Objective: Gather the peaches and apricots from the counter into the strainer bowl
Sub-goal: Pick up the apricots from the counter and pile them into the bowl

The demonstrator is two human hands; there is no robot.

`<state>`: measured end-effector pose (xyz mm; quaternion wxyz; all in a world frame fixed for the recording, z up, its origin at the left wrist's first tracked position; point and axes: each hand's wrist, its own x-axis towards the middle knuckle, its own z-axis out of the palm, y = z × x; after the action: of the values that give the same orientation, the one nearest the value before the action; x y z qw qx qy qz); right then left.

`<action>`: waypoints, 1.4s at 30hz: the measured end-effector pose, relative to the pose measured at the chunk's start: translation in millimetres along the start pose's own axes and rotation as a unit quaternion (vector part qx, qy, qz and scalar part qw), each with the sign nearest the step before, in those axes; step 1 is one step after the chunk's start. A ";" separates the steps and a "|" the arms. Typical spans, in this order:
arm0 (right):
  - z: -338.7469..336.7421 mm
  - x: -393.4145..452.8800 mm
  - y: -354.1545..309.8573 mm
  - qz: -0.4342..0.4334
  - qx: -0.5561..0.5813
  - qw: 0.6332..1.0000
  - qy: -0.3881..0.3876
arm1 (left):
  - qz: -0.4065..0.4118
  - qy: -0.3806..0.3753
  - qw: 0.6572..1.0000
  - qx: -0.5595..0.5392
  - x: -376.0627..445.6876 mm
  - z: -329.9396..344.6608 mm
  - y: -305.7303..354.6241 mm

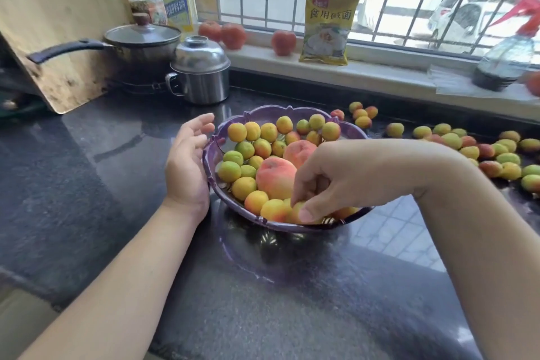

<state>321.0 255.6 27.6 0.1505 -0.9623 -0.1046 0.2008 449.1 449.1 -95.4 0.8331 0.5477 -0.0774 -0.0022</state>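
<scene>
A purple strainer bowl [292, 112] stands mid-counter, filled with several yellow-green apricots [237, 132] and two pink peaches [276, 180]. My right hand [324, 181] reaches over the bowl's near side, thumb and fingers pinching an apricot [298, 212] low among the fruit at the rim. My left hand [188, 161] rests against the bowl's left rim with fingers relaxed and straight. Several more apricots [470, 152] lie loose on the dark counter to the right of the bowl, and a small cluster [362, 115] sits behind it.
A steel lidded pot [200, 70] and a black-handled pan [140, 41] stand at the back left beside a leaning wooden board [58, 23]. The windowsill holds tomatoes [233, 35], a yellow packet [328, 23] and a spray bottle [508, 61].
</scene>
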 end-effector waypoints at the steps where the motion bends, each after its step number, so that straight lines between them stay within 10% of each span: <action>1: 0.5 0.1 0.0 0.004 -0.002 1.000 0.005 | -0.016 -0.009 1.000 -0.014 0.2 1.4 0.8; 12: 1.8 -0.1 -7.9 0.022 -0.033 0.999 0.010 | -0.022 -0.022 0.999 0.008 0.7 2.1 1.4; 15: -15.9 -9.3 8.0 0.036 0.084 0.988 0.128 | -0.042 -0.045 0.998 -0.005 -0.6 4.2 2.3; 19: -26.8 -5.1 81.7 0.153 0.265 0.840 0.447 | -0.066 -0.044 0.997 -0.018 -1.7 6.1 5.1; 23: 10.5 23.4 159.6 0.301 0.238 0.748 0.541 | -0.070 -0.028 0.997 -0.011 -0.1 6.3 5.2; 34: 41.2 77.7 163.3 0.286 -0.026 0.856 0.430 | -0.070 -0.023 0.997 -0.022 3.4 4.3 2.5; 42: 27.6 105.2 173.4 0.348 -0.009 0.812 0.468 | -0.077 -0.030 0.996 -0.023 3.6 3.8 3.5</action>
<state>428.2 128.2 -91.4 0.0926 -0.9136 0.3182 -0.2358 451.9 446.8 -90.3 0.8399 0.5328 -0.0598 -0.0849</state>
